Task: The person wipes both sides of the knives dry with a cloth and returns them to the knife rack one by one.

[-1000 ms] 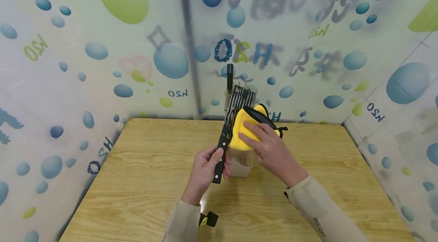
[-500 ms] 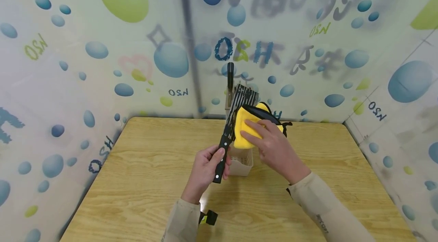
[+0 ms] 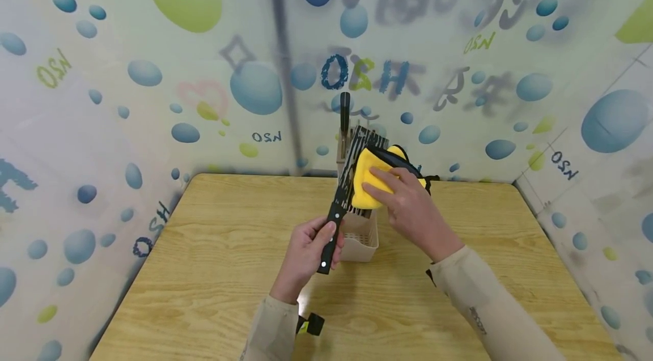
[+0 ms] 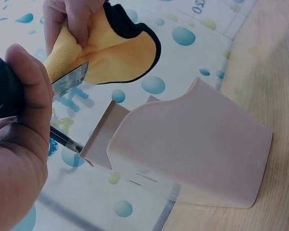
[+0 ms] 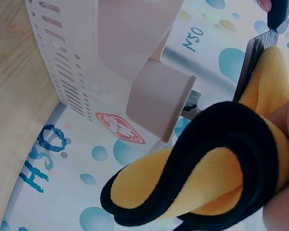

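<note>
In the head view my left hand (image 3: 306, 256) grips the black riveted handle of a broad-bladed kitchen knife (image 3: 334, 225), its blade slanting up and away with dark stripes across it. My right hand (image 3: 414, 205) holds a folded yellow cloth (image 3: 368, 182) with black edging against the blade, covering part of it. The left wrist view shows the cloth (image 4: 67, 50) bunched in the right fingers around the shiny blade (image 4: 71, 81). Behind the knife stands a beige plastic holder (image 3: 361, 245), partly hidden by the knife and cloth.
Another black-handled utensil (image 3: 344, 111) stands upright in the holder's back part. Perforated slots and a red label (image 5: 119, 127) mark the holder's side. The wooden table (image 3: 229, 247) ends at a bubble-patterned wall (image 3: 204, 66).
My right hand has slid the cloth a little up and to the right along the blade, baring more of it near the handle. My left hand keeps its grip almost in place.
</note>
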### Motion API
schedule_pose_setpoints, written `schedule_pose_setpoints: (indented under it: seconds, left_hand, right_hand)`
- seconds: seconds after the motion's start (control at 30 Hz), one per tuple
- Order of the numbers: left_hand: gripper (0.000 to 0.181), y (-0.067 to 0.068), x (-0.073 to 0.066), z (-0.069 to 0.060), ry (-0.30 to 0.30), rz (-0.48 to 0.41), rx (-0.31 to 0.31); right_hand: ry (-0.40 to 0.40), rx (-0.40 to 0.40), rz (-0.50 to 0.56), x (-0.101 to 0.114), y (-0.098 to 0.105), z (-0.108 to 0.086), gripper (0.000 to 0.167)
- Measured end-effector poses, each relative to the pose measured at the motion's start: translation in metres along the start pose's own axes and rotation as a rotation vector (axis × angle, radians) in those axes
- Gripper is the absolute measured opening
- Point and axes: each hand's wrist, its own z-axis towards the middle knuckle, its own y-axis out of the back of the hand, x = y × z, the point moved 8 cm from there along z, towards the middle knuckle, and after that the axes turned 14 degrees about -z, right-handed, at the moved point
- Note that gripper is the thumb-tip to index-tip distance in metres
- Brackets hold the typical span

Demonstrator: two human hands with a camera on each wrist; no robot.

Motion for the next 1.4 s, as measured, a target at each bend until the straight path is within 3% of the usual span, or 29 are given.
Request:
schedule_pose_setpoints:
  seconds: [0.77, 1.13, 1.4]
  left_hand:
    - [0.034, -0.001, 0.001, -0.002, -0.028, -0.004, 0.048]
    - [0.041, -0.002, 0.001, -0.001, -0.041, -0.006, 0.068]
    - [0.037, -0.001, 0.002, -0.001, -0.024, -0.006, 0.061]
  right_hand:
    - [-0.084, -0.021, 0.032, -0.024, -0.005, 0.014, 0.049]
    - [-0.129, 0.028, 0.031, -0.034, -0.011, 0.016, 0.050]
    - [-0.140, 0.046, 0.006, -0.039, -0.015, 0.016, 0.053]
